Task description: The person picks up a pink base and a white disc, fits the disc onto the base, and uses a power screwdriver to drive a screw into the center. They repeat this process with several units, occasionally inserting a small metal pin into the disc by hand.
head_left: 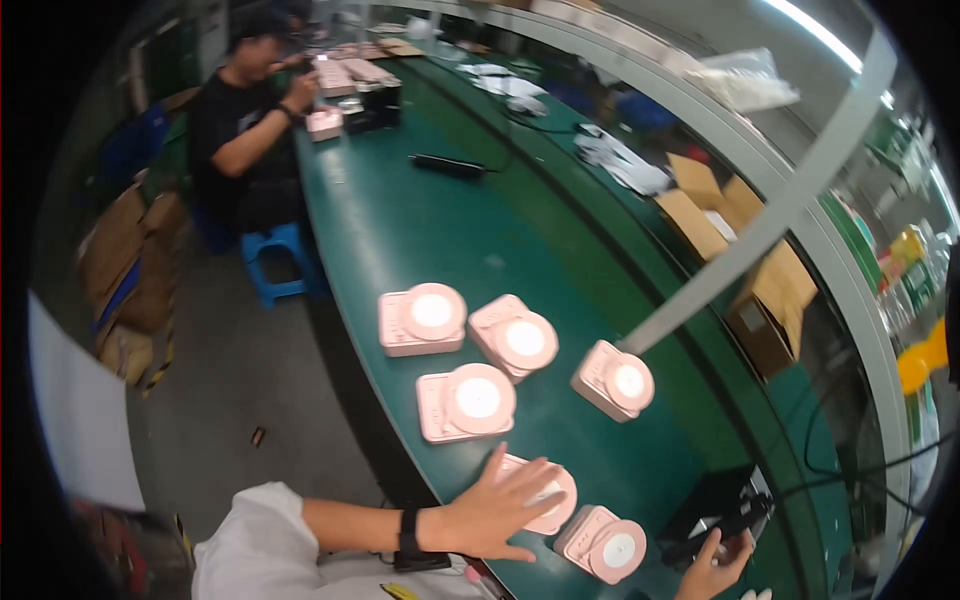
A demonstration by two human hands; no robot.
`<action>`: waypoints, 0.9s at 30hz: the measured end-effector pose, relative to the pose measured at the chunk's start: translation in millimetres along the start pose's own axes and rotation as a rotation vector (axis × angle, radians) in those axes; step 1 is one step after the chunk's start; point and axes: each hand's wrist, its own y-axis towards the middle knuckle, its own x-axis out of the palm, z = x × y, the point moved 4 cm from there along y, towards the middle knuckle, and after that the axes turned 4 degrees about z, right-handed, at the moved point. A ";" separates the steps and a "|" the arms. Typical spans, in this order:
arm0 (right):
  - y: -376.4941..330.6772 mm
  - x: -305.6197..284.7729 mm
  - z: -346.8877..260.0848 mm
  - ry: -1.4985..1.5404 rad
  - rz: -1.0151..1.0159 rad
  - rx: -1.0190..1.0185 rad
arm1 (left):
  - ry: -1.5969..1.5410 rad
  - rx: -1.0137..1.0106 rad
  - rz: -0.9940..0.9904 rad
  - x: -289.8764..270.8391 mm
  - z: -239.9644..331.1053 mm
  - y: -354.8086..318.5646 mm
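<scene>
My left hand point(490, 512) lies with fingers spread over a pink device point(562, 488), a boxy body with a round, white-centred disc on top, and partly hides it. At the lower right, the fingers of my right hand point(715, 572) are closed on a black corded tool point(742, 518), beside a black box-like stand point(700, 500). Between the hands sits another pink device point(602, 545). Farther off stand more of the same kind: one pink device point(466, 402) near the table edge, one point(422, 318) behind it, one point(514, 338) beside that, and one point(614, 381) by the shelf post.
The green table point(400, 230) stretches away, with a black corded tool point(447, 165) lying on it. A grey post point(770, 210) slants up on the right, near open cardboard boxes point(765, 310). A co-worker point(240, 130) sits at the far left, by a blue stool point(274, 262).
</scene>
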 end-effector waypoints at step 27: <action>38.1 -41.2 5.6 0.914 0.066 0.059 | -0.058 0.277 0.147 75.7 93.5 72.7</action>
